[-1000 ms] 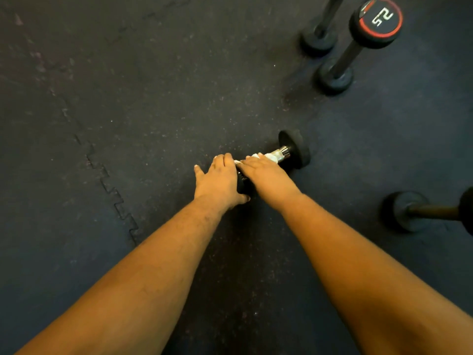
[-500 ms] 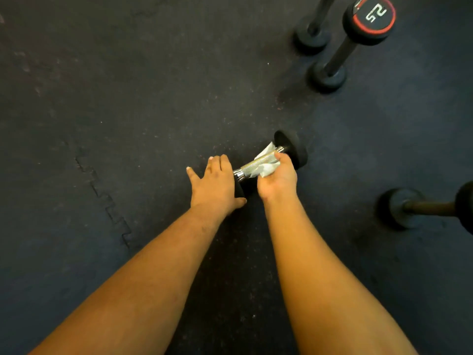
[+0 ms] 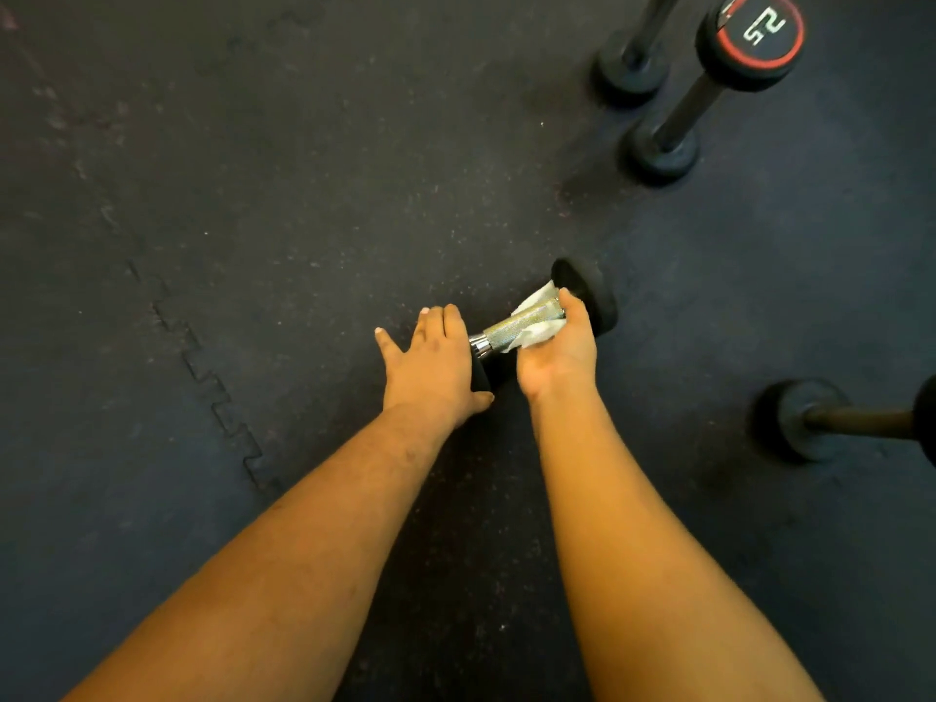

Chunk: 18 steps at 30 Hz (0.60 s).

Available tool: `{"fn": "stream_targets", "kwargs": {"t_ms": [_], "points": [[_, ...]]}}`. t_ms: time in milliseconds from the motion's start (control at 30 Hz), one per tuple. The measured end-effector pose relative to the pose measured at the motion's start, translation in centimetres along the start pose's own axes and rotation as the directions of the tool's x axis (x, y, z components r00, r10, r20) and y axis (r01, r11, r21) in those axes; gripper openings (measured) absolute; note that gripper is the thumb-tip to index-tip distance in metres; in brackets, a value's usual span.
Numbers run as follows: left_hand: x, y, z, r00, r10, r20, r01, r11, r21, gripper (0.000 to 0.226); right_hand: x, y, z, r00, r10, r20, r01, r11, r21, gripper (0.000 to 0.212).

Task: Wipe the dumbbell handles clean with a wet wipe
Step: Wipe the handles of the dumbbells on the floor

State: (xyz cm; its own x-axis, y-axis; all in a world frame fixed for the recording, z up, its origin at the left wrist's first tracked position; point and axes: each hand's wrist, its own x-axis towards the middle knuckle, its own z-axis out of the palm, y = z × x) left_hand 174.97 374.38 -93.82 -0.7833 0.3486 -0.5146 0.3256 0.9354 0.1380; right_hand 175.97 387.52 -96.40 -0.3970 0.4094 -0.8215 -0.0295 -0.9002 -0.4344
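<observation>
Both hands are down on the same small dumbbell with a knurled chrome handle and black rubber ends (image 3: 527, 324), which lies on the dark speckled rubber floor mat (image 3: 304, 195) right in front of the person. Its long axis runs diagonally, near end low and to the left, far end up and to the right. Left hand (image 3: 435, 367) lies flat with fingers straight and a bit spread, pressing on the near black end, so it looks like it's just pinning the weight so it can't roll. Right hand (image 3: 562, 347) is cupped under the far part of the handle, fingers curled round a crumpled white wet wipe (image 3: 537, 334) wrapped against the chrome, hard up against the far rubber end. That puts the right hand as the working one, and my guess is any stroke has to run along that diagonal, back toward the left hand, since the bare stretch of handle sits between the two. Further out, two upright black dumbbells stand at top right, one with a red-ringed cap (image 3: 749, 32), and another dumbbell with a brownish handle (image 3: 830, 420) lies well apart on the right.
</observation>
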Motion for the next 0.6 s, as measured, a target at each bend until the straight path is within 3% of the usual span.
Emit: {"fn": "stream_targets", "kwargs": {"t_ms": [167, 300, 467, 600], "points": [[0.1, 0.1, 0.0, 1.000, -0.005, 0.001, 0.005, 1.000, 0.004, 0.121, -0.3, 0.3, 0.3, 0.998, 0.047, -0.031, -0.047, 0.999, 0.011, 0.015], [0.1, 0.0, 0.0, 1.000, -0.004, 0.003, 0.004, 1.000, 0.015, 0.120, 1.1, 0.4, 0.3, 0.998, 0.067, 0.021, -0.065, 0.996, -0.060, 0.016], [0.1, 0.1, 0.0, 1.000, -0.012, 0.012, 0.012, 1.000, 0.004, 0.122, 0.0, 1.6, -1.1, 0.991, 0.116, 0.066, -0.115, 0.993, -0.020, 0.016], [0.3, 0.0, -0.1, 1.000, -0.018, 0.012, 0.018, 1.000, 0.006, 0.122, 2.2, 0.9, 0.2, 0.989, 0.134, 0.058, -0.127, 0.986, -0.110, 0.017]]}}
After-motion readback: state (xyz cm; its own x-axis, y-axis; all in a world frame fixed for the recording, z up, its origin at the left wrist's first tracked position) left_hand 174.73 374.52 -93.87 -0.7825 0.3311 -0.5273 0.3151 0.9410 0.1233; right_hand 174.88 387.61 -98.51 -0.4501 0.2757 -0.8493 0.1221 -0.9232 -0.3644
